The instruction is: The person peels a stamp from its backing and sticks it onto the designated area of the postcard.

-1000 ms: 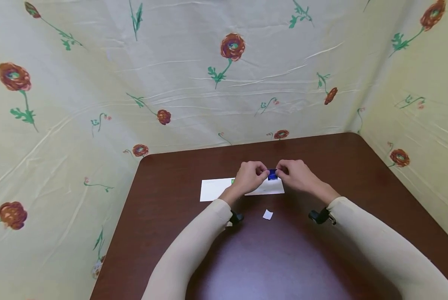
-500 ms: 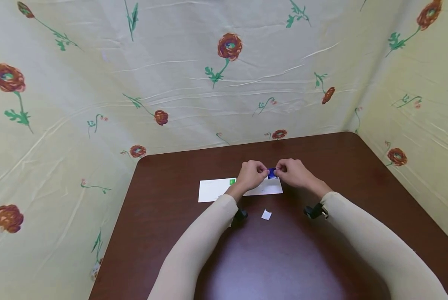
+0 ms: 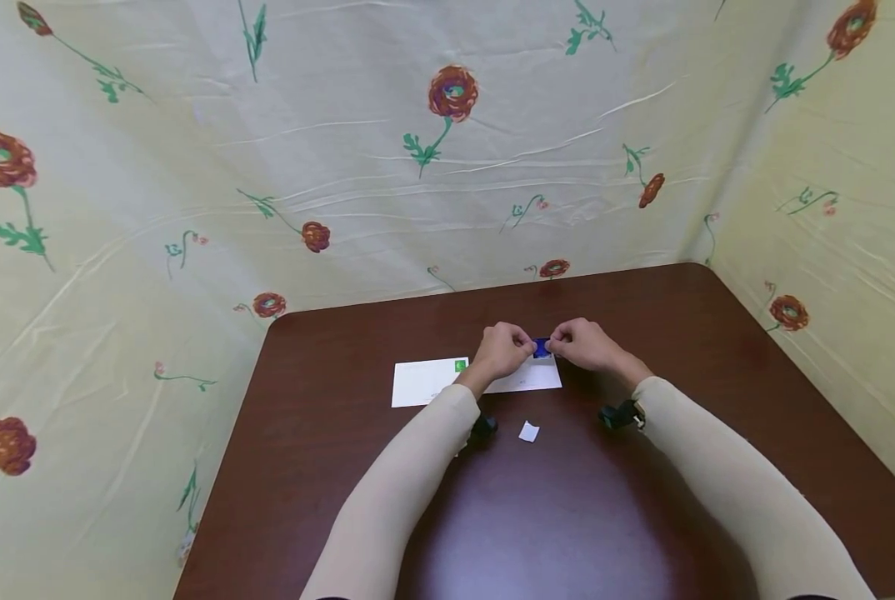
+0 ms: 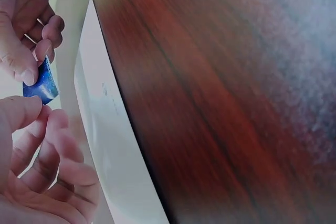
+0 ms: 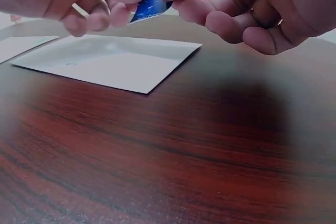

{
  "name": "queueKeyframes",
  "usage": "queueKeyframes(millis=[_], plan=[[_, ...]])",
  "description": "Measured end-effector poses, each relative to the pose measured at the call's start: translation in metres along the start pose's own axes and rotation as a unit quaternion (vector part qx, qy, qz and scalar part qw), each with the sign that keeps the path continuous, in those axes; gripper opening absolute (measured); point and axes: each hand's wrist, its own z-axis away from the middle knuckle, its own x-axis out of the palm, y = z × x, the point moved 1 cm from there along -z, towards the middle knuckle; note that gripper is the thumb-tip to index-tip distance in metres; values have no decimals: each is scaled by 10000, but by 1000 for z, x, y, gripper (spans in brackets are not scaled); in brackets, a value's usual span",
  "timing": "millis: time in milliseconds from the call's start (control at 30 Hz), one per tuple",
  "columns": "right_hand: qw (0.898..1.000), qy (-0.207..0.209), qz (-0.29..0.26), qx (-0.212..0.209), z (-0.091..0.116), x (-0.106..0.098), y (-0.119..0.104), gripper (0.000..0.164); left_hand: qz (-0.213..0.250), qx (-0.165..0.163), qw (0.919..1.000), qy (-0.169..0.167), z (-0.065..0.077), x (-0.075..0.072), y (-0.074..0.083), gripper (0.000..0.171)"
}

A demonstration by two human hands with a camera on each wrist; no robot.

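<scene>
Between both hands is a small blue postage stamp (image 3: 542, 348), raised over a white envelope (image 3: 530, 380). My left hand (image 3: 502, 350) pinches its left edge with thumb and forefinger. The opposite edge is pinched by my right hand (image 3: 588, 343). In the right wrist view the stamp (image 5: 151, 4) has pale lettering along its top and bends slightly. The left wrist view has the stamp (image 4: 43, 88) between the two thumbs. Below the hands, the envelope (image 5: 118, 64) lies flat with faint writing on its face.
A second white envelope (image 3: 421, 383), bearing a green stamp (image 3: 460, 366), lies to the left, partly covered by my left forearm. Nearer me is a small white scrap of paper (image 3: 528, 432) on the dark brown table (image 3: 327, 433). Flowered cloth (image 3: 372, 192) hangs behind the table.
Both hands keep their pinch on the blue stamp, nearly in place above the envelope. The forearms shift slightly, and the whole scene slides a little left as the head view turns.
</scene>
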Motion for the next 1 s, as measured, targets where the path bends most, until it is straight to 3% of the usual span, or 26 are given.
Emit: queueKeyframes(millis=[667, 1000], plan=[[9989, 173, 330, 291, -12, 13, 12, 20, -674, -744, 9948, 146, -4, 16, -3, 16], [9985, 209, 315, 402, -14, 16, 14, 22, -815, -843, 9931, 45, -8, 19, -3, 16]])
